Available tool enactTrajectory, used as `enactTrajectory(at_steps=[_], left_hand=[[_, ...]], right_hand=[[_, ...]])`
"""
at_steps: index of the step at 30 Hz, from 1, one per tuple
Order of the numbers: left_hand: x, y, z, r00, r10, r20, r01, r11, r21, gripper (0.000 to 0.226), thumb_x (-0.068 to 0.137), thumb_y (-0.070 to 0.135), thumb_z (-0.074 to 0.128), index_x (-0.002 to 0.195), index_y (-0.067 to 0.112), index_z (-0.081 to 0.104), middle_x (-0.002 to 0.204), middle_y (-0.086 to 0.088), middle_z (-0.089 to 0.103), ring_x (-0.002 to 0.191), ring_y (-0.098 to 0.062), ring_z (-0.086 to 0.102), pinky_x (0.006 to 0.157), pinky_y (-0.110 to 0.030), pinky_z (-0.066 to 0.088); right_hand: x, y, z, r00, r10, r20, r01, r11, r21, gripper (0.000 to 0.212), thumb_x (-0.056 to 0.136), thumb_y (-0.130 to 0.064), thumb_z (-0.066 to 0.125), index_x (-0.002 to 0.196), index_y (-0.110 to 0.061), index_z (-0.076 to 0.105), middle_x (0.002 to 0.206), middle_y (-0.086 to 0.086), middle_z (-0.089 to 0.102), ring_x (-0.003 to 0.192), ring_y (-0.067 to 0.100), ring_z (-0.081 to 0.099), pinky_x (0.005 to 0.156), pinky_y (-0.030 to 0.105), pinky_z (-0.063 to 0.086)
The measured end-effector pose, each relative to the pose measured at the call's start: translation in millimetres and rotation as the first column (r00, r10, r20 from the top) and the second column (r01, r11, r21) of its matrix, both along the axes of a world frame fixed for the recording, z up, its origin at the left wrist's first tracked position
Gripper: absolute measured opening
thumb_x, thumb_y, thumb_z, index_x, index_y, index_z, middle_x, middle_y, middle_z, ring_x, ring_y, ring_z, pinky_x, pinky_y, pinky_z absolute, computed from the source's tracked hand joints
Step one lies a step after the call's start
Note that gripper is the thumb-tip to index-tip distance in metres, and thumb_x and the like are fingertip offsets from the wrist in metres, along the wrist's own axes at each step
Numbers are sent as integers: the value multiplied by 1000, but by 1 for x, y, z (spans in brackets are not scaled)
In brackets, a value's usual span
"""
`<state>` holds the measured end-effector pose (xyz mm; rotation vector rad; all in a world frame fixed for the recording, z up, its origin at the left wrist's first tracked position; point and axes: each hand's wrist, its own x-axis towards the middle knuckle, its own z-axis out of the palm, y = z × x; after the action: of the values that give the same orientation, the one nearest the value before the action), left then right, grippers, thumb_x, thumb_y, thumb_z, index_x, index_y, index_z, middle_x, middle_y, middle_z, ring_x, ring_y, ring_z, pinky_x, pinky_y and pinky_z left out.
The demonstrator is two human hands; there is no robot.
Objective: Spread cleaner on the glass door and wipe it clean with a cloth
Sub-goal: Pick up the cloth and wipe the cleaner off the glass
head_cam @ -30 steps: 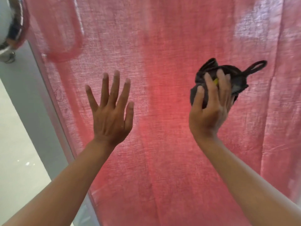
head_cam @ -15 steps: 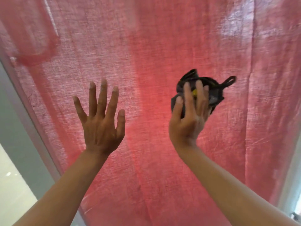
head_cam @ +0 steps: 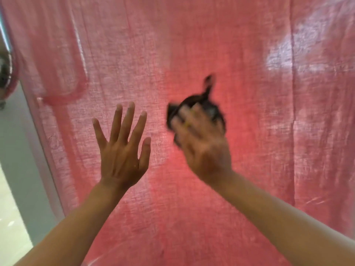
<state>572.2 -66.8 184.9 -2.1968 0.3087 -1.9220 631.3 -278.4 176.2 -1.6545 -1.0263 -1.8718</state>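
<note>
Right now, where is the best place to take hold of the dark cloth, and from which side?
Probably the bunched body of the dark cloth, approached from the open side of the glass door, as the right hand does: it is a soft wad on the pane, so fingers wrap it best. The thin loop on top would likely let it dangle.

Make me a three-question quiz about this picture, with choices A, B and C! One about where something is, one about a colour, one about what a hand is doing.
1. Where is the dark cloth?
A. under the right hand
B. under the left hand
C. on the floor

2. What colour is the curtain behind the glass door?
A. blue
B. pinkish red
C. green

3. How is the left hand?
A. in a fist
B. pinching the cloth
C. open, fingers spread

Answers: 1 A, the cloth pokes out past the blurred right fingers. 2 B, pinkish red fabric fills the view. 3 C, all five fingers are straight and apart.
</note>
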Motion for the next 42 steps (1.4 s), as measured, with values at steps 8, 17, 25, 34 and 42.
enactTrajectory(at_steps=[8,17,25,34,42], left_hand=[[-3,13,71,998,27,65,-21,997,-78,55,110,30,36,161,9,33,171,-14,22,160,-34,14,127,-64,6],[-5,26,94,995,28,93,-12,985,-173,59,105,22,32,162,7,28,172,-13,19,160,-31,12,129,-49,-4],[-7,17,126,996,43,76,-29,984,-174,58,108,29,29,164,13,25,173,-7,15,161,-25,6,129,-51,-4],[7,-15,217,996,27,89,-13,988,-156,58,107,30,31,162,12,30,172,-8,19,161,-24,8,129,-58,3],[24,-55,268,990,-35,134,69,964,-256,58,107,31,34,161,10,32,172,-8,21,161,-26,11,128,-59,0]], right_hand=[[16,-11,119,1000,0,-26,9,942,336,34,105,-28,55,136,-21,68,146,7,60,140,28,52,115,57,38],[-2,42,73,976,64,209,-1,958,-287,26,102,-26,63,124,-18,74,134,5,68,125,30,62,118,54,35],[4,41,175,999,-1,45,-6,985,171,35,104,-27,52,136,-20,68,151,3,56,146,28,45,120,55,31],[33,-30,259,998,-66,18,56,939,340,37,105,-31,51,138,-23,66,152,3,55,146,27,45,118,56,33],[23,-22,259,982,-99,162,100,995,0,33,108,-24,53,136,-17,68,144,7,61,138,31,54,113,59,39]])
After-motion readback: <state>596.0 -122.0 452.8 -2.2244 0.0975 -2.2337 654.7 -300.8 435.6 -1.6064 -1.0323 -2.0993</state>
